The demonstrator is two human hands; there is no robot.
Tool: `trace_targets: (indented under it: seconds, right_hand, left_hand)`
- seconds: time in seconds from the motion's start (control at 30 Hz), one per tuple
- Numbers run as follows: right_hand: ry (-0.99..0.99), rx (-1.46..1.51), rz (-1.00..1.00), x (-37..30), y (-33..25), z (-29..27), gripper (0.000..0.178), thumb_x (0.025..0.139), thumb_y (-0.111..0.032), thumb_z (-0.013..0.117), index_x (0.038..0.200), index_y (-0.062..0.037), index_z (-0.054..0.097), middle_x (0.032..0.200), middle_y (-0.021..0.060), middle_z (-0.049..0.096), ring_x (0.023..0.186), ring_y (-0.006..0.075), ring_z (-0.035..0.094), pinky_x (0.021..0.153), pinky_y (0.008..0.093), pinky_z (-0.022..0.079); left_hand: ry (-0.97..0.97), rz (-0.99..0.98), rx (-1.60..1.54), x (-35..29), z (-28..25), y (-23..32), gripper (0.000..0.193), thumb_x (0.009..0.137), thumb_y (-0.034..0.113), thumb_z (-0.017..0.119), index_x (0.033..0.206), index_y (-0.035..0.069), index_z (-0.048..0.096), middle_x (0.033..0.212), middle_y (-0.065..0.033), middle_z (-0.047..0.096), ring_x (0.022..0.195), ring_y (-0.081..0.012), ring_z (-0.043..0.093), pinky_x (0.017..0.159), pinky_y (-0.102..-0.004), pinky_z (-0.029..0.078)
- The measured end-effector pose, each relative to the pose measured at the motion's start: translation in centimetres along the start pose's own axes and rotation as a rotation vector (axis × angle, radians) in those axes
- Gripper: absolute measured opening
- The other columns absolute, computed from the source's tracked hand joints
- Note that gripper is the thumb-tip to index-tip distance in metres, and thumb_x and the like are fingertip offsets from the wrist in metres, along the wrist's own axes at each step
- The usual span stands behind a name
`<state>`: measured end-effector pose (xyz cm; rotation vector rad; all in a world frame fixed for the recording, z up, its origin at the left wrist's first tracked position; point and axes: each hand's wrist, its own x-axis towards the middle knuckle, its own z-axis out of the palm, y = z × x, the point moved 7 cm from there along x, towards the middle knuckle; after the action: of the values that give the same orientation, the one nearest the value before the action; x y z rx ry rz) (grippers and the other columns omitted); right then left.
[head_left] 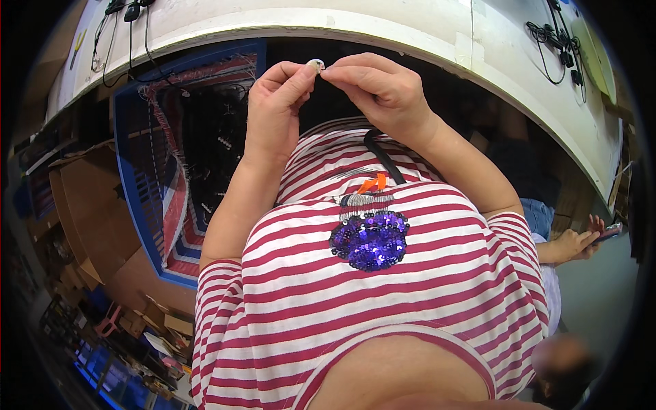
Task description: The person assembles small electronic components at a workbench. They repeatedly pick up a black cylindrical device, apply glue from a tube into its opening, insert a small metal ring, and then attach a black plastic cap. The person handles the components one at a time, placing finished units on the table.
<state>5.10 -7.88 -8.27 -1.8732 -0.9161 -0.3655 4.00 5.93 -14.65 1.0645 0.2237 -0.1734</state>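
Both my hands are raised close together just in front of the white table edge. My left hand [279, 96] pinches a small rounded whitish piece [316, 64] with a purplish tint between thumb and forefinger. At its right side, the thumb and forefinger of my right hand [389, 89] are pressed together on a tiny light end of the same piece. What exactly this piece is, I cannot make out at this size. The other fingers of both hands are curled in.
The white table [307, 19] curves across the far side, with black cables [552, 41] on it. At left stands a blue crate [130, 164] with a striped woven liner and dark cords inside. Cardboard boxes [96, 205] lie beyond. Another person's hand [577, 242] holds a phone [608, 233] at right.
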Motion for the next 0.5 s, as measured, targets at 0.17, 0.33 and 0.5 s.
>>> trace_targets:
  seconds: [0.17, 0.33, 0.5]
  right_hand:
    - [-0.024, -0.044, 0.007, 0.0, 0.1, 0.0, 0.021, 0.073, -0.001, 0.064, 0.092, -0.0079, 0.065, 0.088, 0.0061, 0.063, 0.075, 0.0190, 0.063, 0.064, 0.0248, 0.052]
    - [-0.022, 0.061, 0.100, 0.4, 0.5, -0.2, 0.017, 0.075, -0.002, 0.064, 0.091, -0.0062, 0.065, 0.086, 0.0069, 0.064, 0.076, 0.0178, 0.063, 0.065, 0.0241, 0.052]
    - [-0.081, 0.076, 0.109, 0.8, 0.5, 0.1, 0.015, 0.076, -0.001, 0.063, 0.092, -0.0024, 0.065, 0.087, 0.0090, 0.064, 0.077, 0.0162, 0.063, 0.066, 0.0234, 0.051]
  left_hand:
    - [-0.047, -0.109, -0.097, 0.2, 0.0, -0.5, 0.011, 0.084, 0.013, 0.059, 0.081, 0.003, 0.060, 0.072, -0.0011, 0.056, 0.066, -0.0078, 0.049, 0.063, -0.0210, 0.039]
    - [-0.088, -0.106, -0.016, 0.2, 0.0, 0.5, 0.011, 0.084, 0.013, 0.059, 0.083, 0.002, 0.060, 0.071, -0.0008, 0.055, 0.066, -0.0078, 0.048, 0.063, -0.0209, 0.038]
    - [-0.079, -0.089, 0.052, 0.0, 0.1, 1.0, 0.013, 0.083, 0.014, 0.060, 0.086, 0.001, 0.061, 0.071, -0.0007, 0.055, 0.066, -0.0078, 0.048, 0.064, -0.0210, 0.037]
